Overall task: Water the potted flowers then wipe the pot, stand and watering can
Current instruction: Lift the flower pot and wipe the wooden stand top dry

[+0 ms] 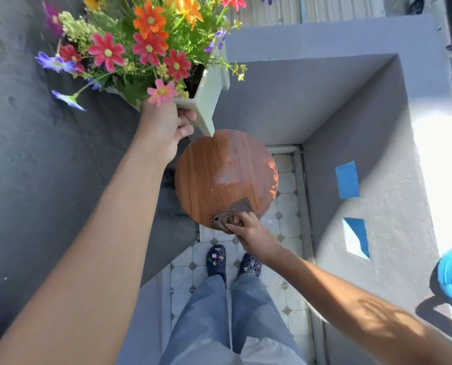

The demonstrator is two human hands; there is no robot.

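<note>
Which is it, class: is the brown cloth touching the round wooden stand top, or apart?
Touching. The head view shows the brown cloth lying flat on the stand top, pinched by the right hand.

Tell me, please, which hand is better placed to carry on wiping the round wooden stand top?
Right hand: it grips the brown cloth on the stand. Left hand holds the flower pot.

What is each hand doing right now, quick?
Left hand: fingers curled round the pale flower pot, holding it tilted off the wooden stand.
Right hand: fingers pinching a brown cloth on the stand's near edge.
</note>
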